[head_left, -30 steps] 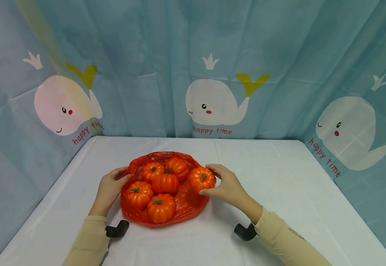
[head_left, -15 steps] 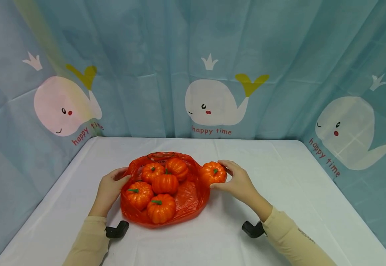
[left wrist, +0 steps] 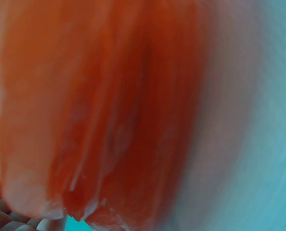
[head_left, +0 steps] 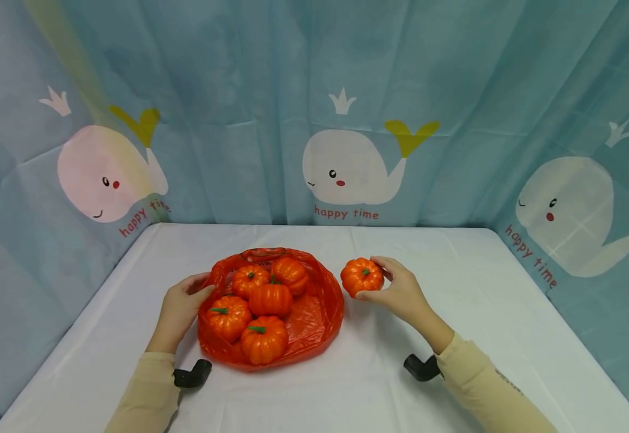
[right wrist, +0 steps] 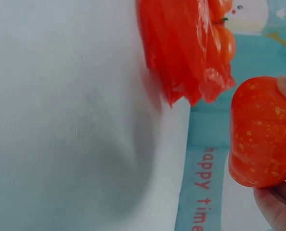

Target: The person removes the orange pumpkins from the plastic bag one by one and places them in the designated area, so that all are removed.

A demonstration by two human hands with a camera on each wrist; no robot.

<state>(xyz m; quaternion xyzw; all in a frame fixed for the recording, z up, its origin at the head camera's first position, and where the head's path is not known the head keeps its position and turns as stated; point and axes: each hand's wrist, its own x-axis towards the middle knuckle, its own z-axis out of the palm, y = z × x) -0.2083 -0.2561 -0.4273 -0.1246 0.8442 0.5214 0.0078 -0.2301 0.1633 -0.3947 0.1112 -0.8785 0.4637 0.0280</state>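
A red plastic bag [head_left: 311, 328], its mouth spread wide, stands on the white table with several small orange toy pumpkins [head_left: 264, 341] inside. My left hand [head_left: 180, 305] holds the bag's left rim between thumb and fingers. In the left wrist view the bag's wrinkled side [left wrist: 99, 110] fills most of the picture, with fingers [left wrist: 8, 219] at the lower left corner. To the right of the bag, my right hand [head_left: 403, 294] grips another toy pumpkin [head_left: 362, 276] by its right side. The right wrist view shows this pumpkin [right wrist: 261, 132] held up, apart from the bag [right wrist: 174, 48].
The white table [head_left: 444, 288] reaches back to a blue curtain [head_left: 228, 150] printed with whales. Black angled pieces [head_left: 192, 374] stick out at both wrists, low over the tabletop.
My right hand has lifted one pumpkin over the bag's right rim and moved right with it, clear of the bag. The left hand and the bag have stayed in place.
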